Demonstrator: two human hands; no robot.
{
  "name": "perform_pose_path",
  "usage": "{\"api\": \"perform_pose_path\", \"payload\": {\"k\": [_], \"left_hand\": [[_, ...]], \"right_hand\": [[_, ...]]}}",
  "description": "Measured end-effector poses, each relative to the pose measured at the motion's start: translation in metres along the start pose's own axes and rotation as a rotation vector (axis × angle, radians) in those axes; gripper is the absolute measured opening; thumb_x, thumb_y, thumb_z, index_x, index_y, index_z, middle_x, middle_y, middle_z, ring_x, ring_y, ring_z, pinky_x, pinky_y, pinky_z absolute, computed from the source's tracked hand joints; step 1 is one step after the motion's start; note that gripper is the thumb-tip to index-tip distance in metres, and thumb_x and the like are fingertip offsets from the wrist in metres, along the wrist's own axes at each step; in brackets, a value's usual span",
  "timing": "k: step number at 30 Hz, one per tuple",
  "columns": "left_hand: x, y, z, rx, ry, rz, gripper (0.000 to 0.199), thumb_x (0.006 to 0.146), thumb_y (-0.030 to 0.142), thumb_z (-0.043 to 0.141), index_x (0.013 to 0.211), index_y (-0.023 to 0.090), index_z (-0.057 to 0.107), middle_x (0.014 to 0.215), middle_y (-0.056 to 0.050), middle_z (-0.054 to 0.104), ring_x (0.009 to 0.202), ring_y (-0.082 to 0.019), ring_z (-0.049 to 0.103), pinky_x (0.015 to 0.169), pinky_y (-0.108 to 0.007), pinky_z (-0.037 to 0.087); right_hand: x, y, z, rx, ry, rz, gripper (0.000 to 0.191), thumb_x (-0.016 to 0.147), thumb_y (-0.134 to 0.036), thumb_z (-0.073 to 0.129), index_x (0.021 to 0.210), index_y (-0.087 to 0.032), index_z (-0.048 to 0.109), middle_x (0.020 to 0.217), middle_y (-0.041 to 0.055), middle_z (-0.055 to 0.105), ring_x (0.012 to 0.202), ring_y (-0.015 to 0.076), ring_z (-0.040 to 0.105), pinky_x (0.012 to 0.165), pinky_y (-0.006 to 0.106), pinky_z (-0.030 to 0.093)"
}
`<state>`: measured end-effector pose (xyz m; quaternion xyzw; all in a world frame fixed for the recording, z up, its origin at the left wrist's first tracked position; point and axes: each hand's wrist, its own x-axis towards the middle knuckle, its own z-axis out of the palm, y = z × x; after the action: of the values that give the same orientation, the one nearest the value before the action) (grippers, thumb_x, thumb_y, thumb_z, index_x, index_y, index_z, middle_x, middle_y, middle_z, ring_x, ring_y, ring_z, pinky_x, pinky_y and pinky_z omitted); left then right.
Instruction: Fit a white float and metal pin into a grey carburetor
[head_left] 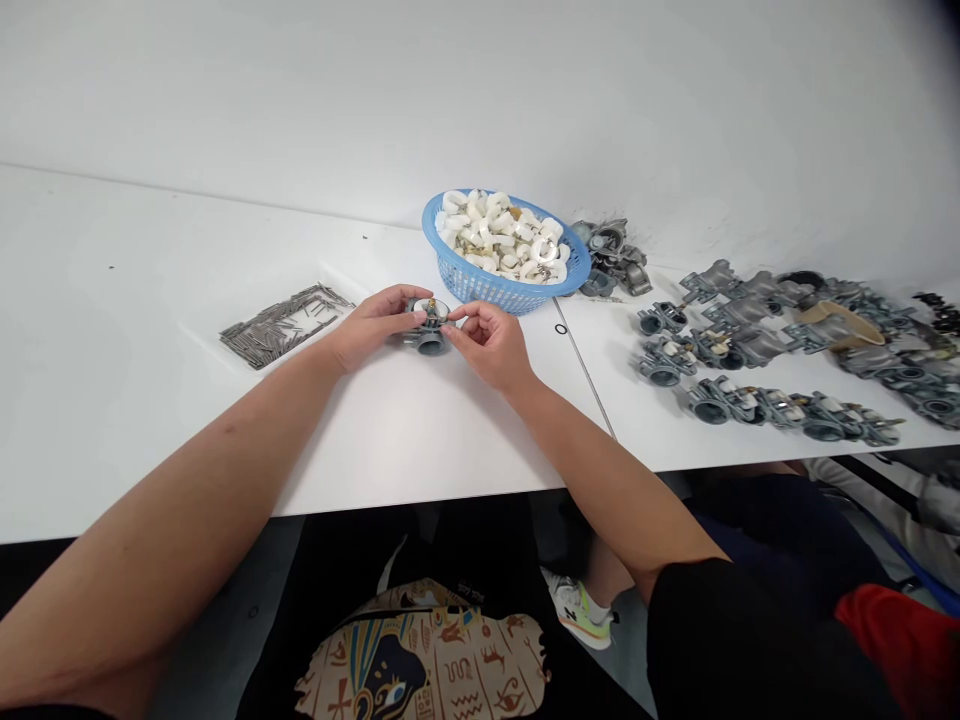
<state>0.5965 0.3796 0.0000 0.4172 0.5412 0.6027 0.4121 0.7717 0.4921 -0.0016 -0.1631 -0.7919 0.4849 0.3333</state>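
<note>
A carburetor [429, 340] is held between both hands, at about mid-width of the surface [150, 260], with its round bore facing the operator. The left hand [373, 325] grips it from the left side; the fingers [405, 302] lie closed over the top of the body. The right hand [487, 345] grips from the right, its fingers [459, 314] pinched together on the upper part, near a small brass-coloured fitting [431, 309].

A blue plastic basket [480, 290] stands just behind the carburetor, toward the far edge, filled with white plastic parts [499, 235]. Left of the left hand lies a loose pile of steel pins [285, 325] – not touching the hand. Past the basket sits a small heap of grey carburetor bodies [611, 258]. Further right, across a seam [585, 375] in the surface, more carburetors [757, 405] lie in rough rows, with a tan part [840, 325] among them – its type cannot be determined
</note>
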Motion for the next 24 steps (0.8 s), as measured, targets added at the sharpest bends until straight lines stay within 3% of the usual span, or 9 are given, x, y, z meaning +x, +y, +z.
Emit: {"api": "perform_pose_path", "payload": {"k": [9, 16, 20, 24], "left_hand": [[-0.0009, 0.0035, 0.0015, -0.011, -0.016, -0.015, 0.054, 0.068, 0.044, 0.084, 0.113, 0.020, 0.066, 0.096, -0.005, 0.065, 0.076, -0.016, 0.057, 0.067, -0.030, 0.042], [-0.0007, 0.0028, 0.0004, -0.027, -0.029, -0.027, 0.051, 0.070, 0.043, 0.083, 0.113, 0.021, 0.066, 0.094, -0.002, 0.064, 0.074, -0.014, 0.055, 0.070, -0.030, 0.042], [-0.0005, 0.0013, -0.0016, -0.050, -0.034, -0.055, 0.047, 0.073, 0.044, 0.081, 0.113, 0.023, 0.067, 0.099, -0.003, 0.065, 0.079, -0.016, 0.058, 0.071, -0.031, 0.044], [-0.0026, 0.0029, -0.0012, -0.056, -0.065, -0.063, 0.054, 0.071, 0.045, 0.082, 0.116, 0.022, 0.065, 0.108, -0.005, 0.066, 0.091, -0.021, 0.062, 0.080, -0.035, 0.048]], "right_hand": [[0.0032, 0.0047, -0.0020, -0.009, -0.078, 0.087, 0.044, 0.076, -0.044, 0.078, 0.107, -0.020, 0.059, 0.072, -0.0066, 0.051, 0.054, 0.0067, 0.037, 0.054, 0.023, 0.036], [0.0031, 0.0038, -0.0019, -0.021, -0.093, 0.144, 0.051, 0.075, -0.049, 0.076, 0.112, -0.020, 0.057, 0.078, -0.0037, 0.054, 0.062, 0.0096, 0.043, 0.062, 0.026, 0.041], [0.0043, 0.0076, -0.0030, -0.026, -0.081, 0.190, 0.065, 0.071, -0.055, 0.079, 0.121, -0.021, 0.058, 0.106, 0.0050, 0.060, 0.084, 0.0157, 0.053, 0.075, 0.031, 0.048], [0.0047, 0.0083, -0.0052, 0.025, -0.190, 0.233, 0.092, 0.064, -0.056, 0.085, 0.140, -0.023, 0.047, 0.142, 0.0106, 0.049, 0.115, 0.0250, 0.051, 0.088, 0.037, 0.050]]}}
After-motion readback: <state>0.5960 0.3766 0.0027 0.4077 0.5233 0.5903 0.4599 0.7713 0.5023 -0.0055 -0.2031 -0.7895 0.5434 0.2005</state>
